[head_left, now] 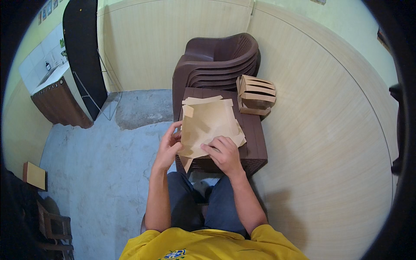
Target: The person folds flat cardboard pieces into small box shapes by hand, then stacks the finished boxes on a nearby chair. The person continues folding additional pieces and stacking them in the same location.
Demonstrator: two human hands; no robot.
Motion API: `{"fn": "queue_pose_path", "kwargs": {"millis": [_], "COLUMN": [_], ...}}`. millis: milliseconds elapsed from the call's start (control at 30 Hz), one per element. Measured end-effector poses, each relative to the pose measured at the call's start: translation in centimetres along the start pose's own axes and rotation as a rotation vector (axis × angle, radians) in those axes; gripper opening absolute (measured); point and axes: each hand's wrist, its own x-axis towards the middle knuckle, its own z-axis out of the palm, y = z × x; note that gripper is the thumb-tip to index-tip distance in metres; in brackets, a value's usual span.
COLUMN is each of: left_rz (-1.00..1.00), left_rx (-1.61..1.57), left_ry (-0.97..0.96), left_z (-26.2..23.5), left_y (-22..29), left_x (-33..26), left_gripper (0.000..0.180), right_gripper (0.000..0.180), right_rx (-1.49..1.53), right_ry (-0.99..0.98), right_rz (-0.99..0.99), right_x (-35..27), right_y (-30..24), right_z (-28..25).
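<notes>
1. The left hand (167, 148) met the left edge of the cardboard tray (206, 121), apparently steadying it, thumb apart; grip unclear.
2. The right hand (225, 155) bent over the tray's near side; I couldn't tell whether it pinched.
3. The brown surface (255, 141) supported the tray from beneath.
4. Stacked chairs (212, 65) and a slotted carton (256, 88) stood beyond the tray.

You were in what looked like a home, prob. a plain multi-use rm, tho a small shop's back rm couldn't be ruled out. Off to your L you had a sink (47, 77) w/ white wall tiles (37, 56) behind and a brown curtain (60, 102) hung below. You also had stacked brown plastic chairs (212, 65), a brown table (255, 138), wood-look wall panels (147, 43) & a worn floor (99, 160).
</notes>
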Motion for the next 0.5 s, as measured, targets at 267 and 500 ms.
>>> {"fn": "queue_pose_path", "kwargs": {"millis": [267, 500], "left_rz": [-0.008, 0.116], "left_rx": [-0.003, 0.536], "left_ry": [-0.125, -0.048], "left_z": [1.2, 1.7], "left_y": [0.6, 1.4], "left_x": [-1.6, -2.0], "left_gripper": [0.081, 0.058], "right_gripper": [0.021, 0.028], "right_rx": [0.013, -0.058], "right_ry": [-0.026, -0.041], "right_rz": [0.075, 0.142], "right_x": [0.0, 0.4], "right_y": [0.2, 0.4], "right_z": [0.3, 0.1]}}
